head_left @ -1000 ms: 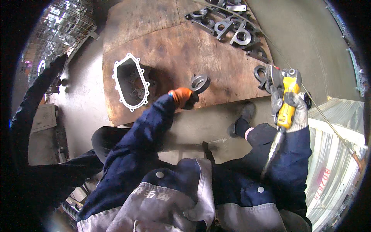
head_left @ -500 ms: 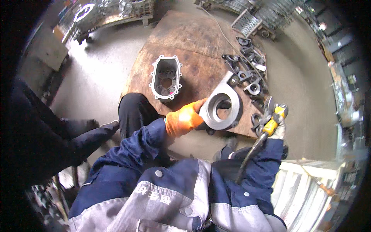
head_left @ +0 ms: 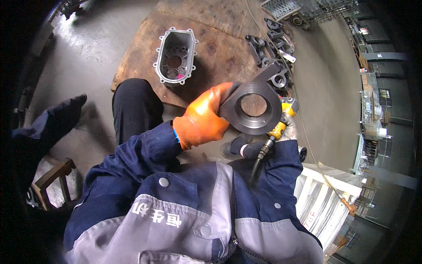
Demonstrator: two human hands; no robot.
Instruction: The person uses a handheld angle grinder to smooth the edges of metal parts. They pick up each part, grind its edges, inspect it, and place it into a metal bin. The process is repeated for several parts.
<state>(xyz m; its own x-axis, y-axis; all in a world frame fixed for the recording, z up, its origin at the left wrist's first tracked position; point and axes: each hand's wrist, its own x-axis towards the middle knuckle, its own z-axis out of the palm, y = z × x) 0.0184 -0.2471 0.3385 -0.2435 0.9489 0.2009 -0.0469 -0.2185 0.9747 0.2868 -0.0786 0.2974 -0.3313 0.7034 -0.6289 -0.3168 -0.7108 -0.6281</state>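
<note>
My left hand (head_left: pixel 204 116), in an orange glove, grips the edge of a dark metal ring-shaped bracket (head_left: pixel 272 114) with an arm reaching up and right. Its round bore faces me, above the table's near edge. My right hand (head_left: pixel 291 130), in a pale glove, is closed around a yellow handheld air tool (head_left: pixel 277 130). That tool sits just right of the bracket and partly behind it, so I cannot tell whether they touch. A black hose (head_left: pixel 258 163) runs from the tool toward my body. Left of the bracket, a grey oblong metal housing (head_left: pixel 194 55) stands open side up.
The worn wooden tabletop (head_left: pixel 215 48) carries several dark metal brackets (head_left: pixel 279 80) along its right edge. A thin cable (head_left: pixel 304 132) trails down past them. A white slatted crate (head_left: pixel 327 193) stands at lower right. A wooden stool (head_left: pixel 50 176) and another person's dark-clothed limb (head_left: pixel 48 119) are at left.
The bracket has been raised and tilted, now showing a darker face. My right hand has brought the air tool left, close behind it. The whole view has shifted as my head moved.
</note>
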